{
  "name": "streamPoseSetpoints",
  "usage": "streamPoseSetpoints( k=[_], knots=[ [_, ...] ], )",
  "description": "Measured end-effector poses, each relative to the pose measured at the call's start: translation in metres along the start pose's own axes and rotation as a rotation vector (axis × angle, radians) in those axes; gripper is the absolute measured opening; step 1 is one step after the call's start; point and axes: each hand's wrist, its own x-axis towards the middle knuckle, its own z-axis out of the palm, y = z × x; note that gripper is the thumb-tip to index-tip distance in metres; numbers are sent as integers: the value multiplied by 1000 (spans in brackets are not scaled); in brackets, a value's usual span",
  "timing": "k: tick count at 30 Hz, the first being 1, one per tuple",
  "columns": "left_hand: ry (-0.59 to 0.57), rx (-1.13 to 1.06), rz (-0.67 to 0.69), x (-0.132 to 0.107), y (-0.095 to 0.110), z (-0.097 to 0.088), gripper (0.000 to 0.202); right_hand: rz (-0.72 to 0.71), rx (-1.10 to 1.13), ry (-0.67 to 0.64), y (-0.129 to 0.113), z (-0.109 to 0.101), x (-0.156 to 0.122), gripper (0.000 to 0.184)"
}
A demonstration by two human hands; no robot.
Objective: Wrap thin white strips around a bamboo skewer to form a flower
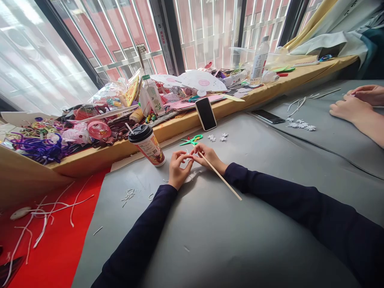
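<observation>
"Stick (223, 178) in which hand?"
"The right hand (209, 157), gripped; its fingertips also meet those of the left hand (178, 171), both pinching a small white piece (188, 159)."
"And where's that piece?"
"Above the table (207, 236), right of the lidded cup (147, 147) and just nearer than the green scissors (192, 140)."

One head-worn camera is looking forward and down over the smooth grey tabletop (210, 240), facing tall, dark-framed glass windows (207, 32). It is viewing the bare left hand (179, 171) and bare right hand (213, 157) fairly near, around mid-frame, with the long yellow-brown ledge (180, 127) slanting upward rightward.
</observation>
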Motion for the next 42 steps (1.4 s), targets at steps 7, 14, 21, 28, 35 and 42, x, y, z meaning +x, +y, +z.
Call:
streamPoseSetpoints(
  k=[7, 14, 21, 28, 35, 42],
  knots=[
    [-17, 111, 103, -1, -6, -1, 11, 5, 41, -31, -1, 0, 0, 27],
    [-129, 292, 224, -3, -7, 2, 13, -2, 6, -57, 1, 2, 0, 25],
    [13, 312, 147, 0, -10, 0, 6, -17, 5, -83, 2, 2, -1, 20],
    [153, 325, -85, 7, -25, -5, 26, -56, 17, -64, 2, 2, 0, 20],
    [95, 291, 146, -1, -9, -2, 23, -47, -76, -4, 5, 1, 0, 17],
    [38, 263, 466, 8, 50, -13, 21, -68, -78, -12, 5, 1, 0, 13]
  ],
)
